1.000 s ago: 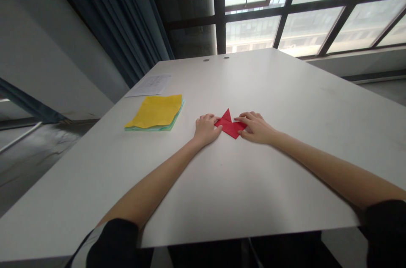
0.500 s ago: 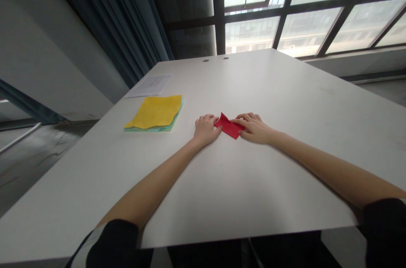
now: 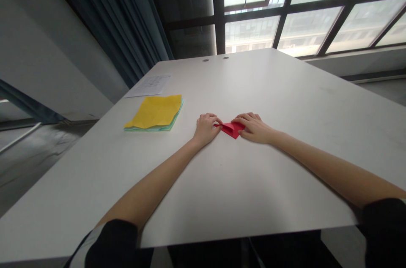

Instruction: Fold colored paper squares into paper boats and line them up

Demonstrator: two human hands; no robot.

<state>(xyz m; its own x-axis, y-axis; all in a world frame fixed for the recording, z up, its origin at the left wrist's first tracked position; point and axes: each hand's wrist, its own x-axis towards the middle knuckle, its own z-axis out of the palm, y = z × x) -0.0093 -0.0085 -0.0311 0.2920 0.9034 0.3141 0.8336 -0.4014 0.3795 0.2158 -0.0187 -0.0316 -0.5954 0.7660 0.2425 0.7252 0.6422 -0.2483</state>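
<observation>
A small folded piece of red paper [image 3: 231,129] lies on the white table between my two hands, one flap of it bent over toward the near side. My left hand [image 3: 207,127] pinches the paper's left corner between thumb and fingers. On the right side, my right hand [image 3: 251,127] holds the paper's right part, thumb at the near edge and fingers over the top. Both forearms rest on the table.
To the left lies a stack of sheets [image 3: 155,112], yellow on top with green-blue ones beneath. Behind it is a printed white sheet [image 3: 150,86]. The white table [image 3: 222,196] extends to a curtain and windows at the back.
The raised flap of the red paper has come down toward the near side. My left fingers have closed in on its left corner; my right hand has barely moved.
</observation>
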